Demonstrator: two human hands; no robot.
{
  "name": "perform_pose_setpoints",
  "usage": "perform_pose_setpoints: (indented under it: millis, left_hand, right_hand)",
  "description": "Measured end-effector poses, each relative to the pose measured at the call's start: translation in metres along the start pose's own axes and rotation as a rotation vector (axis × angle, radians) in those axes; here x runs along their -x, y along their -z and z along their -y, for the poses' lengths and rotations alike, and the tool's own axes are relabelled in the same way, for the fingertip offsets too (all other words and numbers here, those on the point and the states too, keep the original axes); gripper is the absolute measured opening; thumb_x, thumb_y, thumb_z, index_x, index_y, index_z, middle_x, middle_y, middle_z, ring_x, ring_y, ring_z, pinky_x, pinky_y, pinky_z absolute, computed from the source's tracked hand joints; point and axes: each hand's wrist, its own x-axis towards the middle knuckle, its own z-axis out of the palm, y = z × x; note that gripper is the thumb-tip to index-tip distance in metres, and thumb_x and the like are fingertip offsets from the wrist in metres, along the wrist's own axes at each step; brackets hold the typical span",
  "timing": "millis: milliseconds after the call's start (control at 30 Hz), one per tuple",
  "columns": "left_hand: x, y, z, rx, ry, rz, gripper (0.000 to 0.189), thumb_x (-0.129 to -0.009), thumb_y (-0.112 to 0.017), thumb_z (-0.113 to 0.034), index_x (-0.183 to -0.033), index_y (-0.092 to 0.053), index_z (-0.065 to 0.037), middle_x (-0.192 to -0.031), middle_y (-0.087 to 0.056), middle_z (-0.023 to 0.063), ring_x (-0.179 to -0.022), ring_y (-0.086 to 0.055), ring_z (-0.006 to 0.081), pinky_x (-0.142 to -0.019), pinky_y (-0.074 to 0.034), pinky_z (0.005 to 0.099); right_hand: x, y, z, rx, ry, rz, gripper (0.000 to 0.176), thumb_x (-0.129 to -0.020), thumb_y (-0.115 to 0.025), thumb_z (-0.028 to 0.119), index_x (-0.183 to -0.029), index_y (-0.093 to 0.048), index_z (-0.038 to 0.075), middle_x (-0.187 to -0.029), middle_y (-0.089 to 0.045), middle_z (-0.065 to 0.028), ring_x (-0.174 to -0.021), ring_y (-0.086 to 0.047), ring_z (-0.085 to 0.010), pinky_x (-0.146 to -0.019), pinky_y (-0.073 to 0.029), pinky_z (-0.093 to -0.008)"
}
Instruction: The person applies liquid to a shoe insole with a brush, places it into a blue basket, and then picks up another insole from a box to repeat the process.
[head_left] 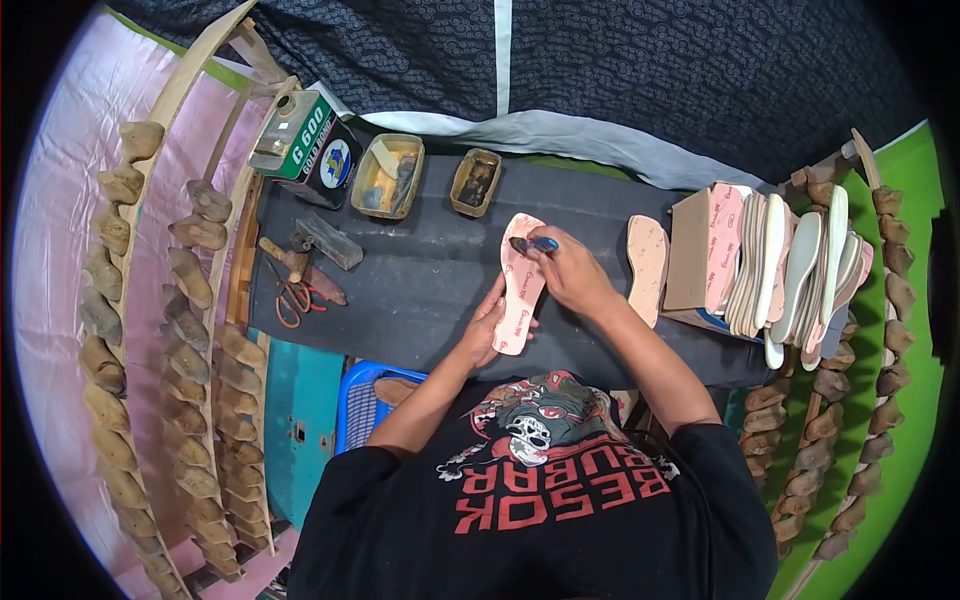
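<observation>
My left hand (484,328) grips a pink, printed shoe insole (518,305) by its lower edge, holding it lengthwise over the dark table. In my right hand (574,274) is a small brush (541,244) with a blue handle. Its dark tip is at the upper part of the insole, though whether it touches cannot be made out. Just right of that hand, a second, paler insole (648,262) lies on the table. Above my hands stands a small tub (477,183) with dark residue inside.
A cardboard box (690,255) packed with insoles sits at the right. On the left are a G 600 can (305,140), a larger tub (388,176), a dark block (330,240), a hammer (285,258) and scissors (290,302). Racks of wooden shoe lasts (187,325) flank both sides.
</observation>
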Motion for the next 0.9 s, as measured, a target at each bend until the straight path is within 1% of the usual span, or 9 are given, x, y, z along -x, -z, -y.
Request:
perform_pose_setpoints:
  millis: [167, 267, 367, 467, 500, 600, 767, 867, 900]
  left_hand:
    - [0.003, 0.011, -0.002, 0.058, -0.007, -0.012, 0.070, -0.111, -0.046, -0.028, -0.170, -0.007, -0.024, -0.153, -0.051, 0.0145, -0.109, -0.070, 0.0339, -0.086, -0.064, 0.0473]
    - [0.007, 0.014, -0.004, 0.169, 0.002, -0.036, 0.070, -0.111, -0.045, -0.030, -0.170, -0.008, -0.024, -0.152, -0.052, 0.0157, -0.110, -0.070, 0.0351, -0.086, -0.063, 0.0483]
    - [0.009, 0.017, -0.001, 0.215, 0.013, -0.053, 0.068, -0.109, -0.043, -0.029, -0.169, -0.013, -0.022, -0.151, -0.053, 0.0183, -0.111, -0.070, 0.0352, -0.086, -0.063, 0.0492]
    - [0.014, 0.023, -0.004, 0.272, 0.012, -0.067, 0.070, -0.105, -0.045, -0.029, -0.169, -0.017, -0.020, -0.152, -0.053, 0.0185, -0.110, -0.071, 0.0331, -0.087, -0.063, 0.0474]
    - [0.014, 0.027, -0.004, 0.284, 0.013, -0.063, 0.070, -0.105, -0.045, -0.030, -0.168, -0.018, -0.020, -0.152, -0.053, 0.0184, -0.109, -0.071, 0.0325, -0.087, -0.063, 0.0467]
    - [0.019, 0.033, -0.010, 0.297, -0.008, -0.062, 0.069, -0.105, -0.046, -0.032, -0.168, -0.020, -0.019, -0.150, -0.055, 0.0169, -0.107, -0.071, 0.0296, -0.086, -0.062, 0.0437]
    - [0.026, 0.049, -0.015, 0.320, -0.026, -0.107, 0.059, -0.108, -0.044, -0.035, -0.163, -0.030, -0.018, -0.148, -0.057, 0.0156, -0.105, -0.071, 0.0292, -0.085, -0.062, 0.0442]
    - [0.029, 0.059, -0.013, 0.287, -0.045, -0.140, 0.055, -0.110, -0.041, -0.040, -0.161, -0.034, -0.019, -0.146, -0.058, 0.0135, -0.106, -0.071, 0.0284, -0.084, -0.063, 0.0435]
    - [0.030, 0.060, -0.014, 0.297, -0.047, -0.138, 0.054, -0.111, -0.041, -0.041, -0.160, -0.034, -0.019, -0.146, -0.058, 0.0133, -0.105, -0.071, 0.0282, -0.084, -0.063, 0.0435]
  right_hand:
    - [-0.047, -0.005, -0.016, -0.071, -0.205, -0.070, 0.021, -0.101, -0.064, 0.013, -0.116, -0.060, -0.001, -0.107, -0.070, -0.0245, -0.098, -0.068, -0.0448, -0.084, -0.054, -0.0483]
    - [-0.080, -0.017, -0.025, -0.040, -0.028, -0.155, 0.021, -0.102, -0.064, 0.015, -0.116, -0.061, -0.001, -0.108, -0.070, -0.0247, -0.094, -0.069, -0.0442, -0.080, -0.054, -0.0468]
    - [-0.101, -0.037, -0.034, -0.071, -0.137, -0.085, 0.024, -0.102, -0.066, 0.016, -0.118, -0.065, -0.001, -0.093, -0.072, -0.0204, -0.078, -0.070, -0.0299, -0.073, -0.054, -0.0390]
    - [-0.112, -0.055, -0.038, -0.040, -0.268, -0.019, 0.024, -0.101, -0.067, 0.017, -0.117, -0.065, -0.001, -0.087, -0.072, -0.0198, -0.071, -0.068, -0.0288, -0.069, -0.054, -0.0387]
    - [-0.112, -0.065, -0.047, -0.044, -0.257, -0.041, 0.024, -0.100, -0.068, 0.018, -0.115, -0.065, -0.001, -0.085, -0.072, -0.0195, -0.069, -0.068, -0.0285, -0.067, -0.053, -0.0394]
    - [-0.114, -0.078, -0.053, -0.028, -0.293, 0.027, 0.024, -0.100, -0.065, 0.019, -0.111, -0.063, -0.001, -0.091, -0.071, -0.0252, -0.080, -0.070, -0.0429, -0.072, -0.053, -0.0481]
    - [-0.117, -0.091, -0.060, 0.055, -0.354, 0.103, 0.023, -0.100, -0.066, 0.019, -0.103, -0.061, -0.003, -0.091, -0.071, -0.0251, -0.081, -0.070, -0.0432, -0.073, -0.053, -0.0492]
    - [-0.118, -0.093, -0.059, 0.045, -0.341, 0.074, 0.022, -0.100, -0.066, 0.019, -0.103, -0.062, -0.003, -0.091, -0.071, -0.0249, -0.080, -0.070, -0.0415, -0.073, -0.053, -0.0485]
    - [-0.118, -0.090, -0.053, 0.033, -0.331, 0.038, 0.022, -0.100, -0.066, 0.019, -0.104, -0.063, -0.003, -0.088, -0.071, -0.0235, -0.076, -0.071, -0.0379, -0.070, -0.054, -0.0465]
